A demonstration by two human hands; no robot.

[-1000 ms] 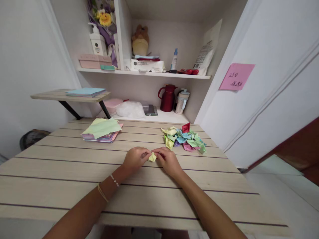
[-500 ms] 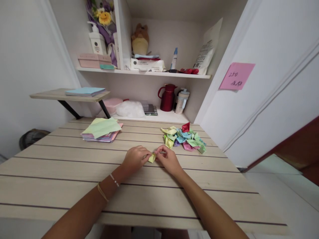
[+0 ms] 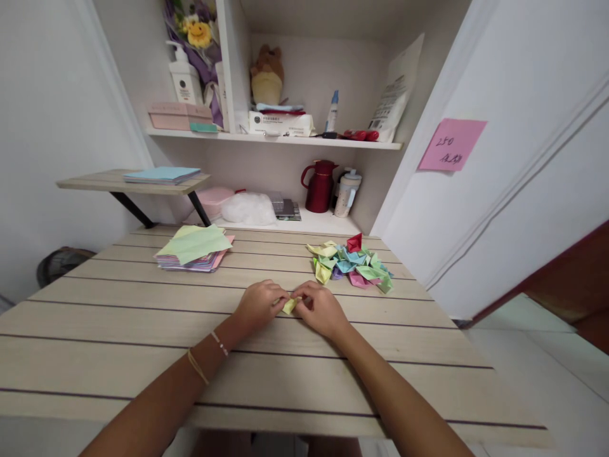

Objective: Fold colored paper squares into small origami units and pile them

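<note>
A small piece of folded yellow paper [image 3: 290,306] is pinched between my two hands, low over the slatted table. My left hand [image 3: 259,306] grips its left side with thumb and forefinger. On the opposite side my right hand [image 3: 322,309] closes its fingertips on the paper; the fingers partly cover it. Beyond my right hand lies a heap of folded paper boats [image 3: 353,263] in yellow, green, blue, pink and purple, with a red paper boat [image 3: 354,242] at its back edge. To the far left rests a stack of coloured paper sheets [image 3: 195,249], a pale green one on top.
A raised wooden stand [image 3: 90,181] with blue paper [image 3: 162,174] occupies the back left of the table [image 3: 285,381]. Behind the table, a shelf holds a red jug [image 3: 320,187], a tumbler [image 3: 347,194] and a white plastic bag [image 3: 250,209].
My right fingers have shifted slightly left and curled more over the yellow paper, which now shows less of itself. My left hand stays almost in place.
</note>
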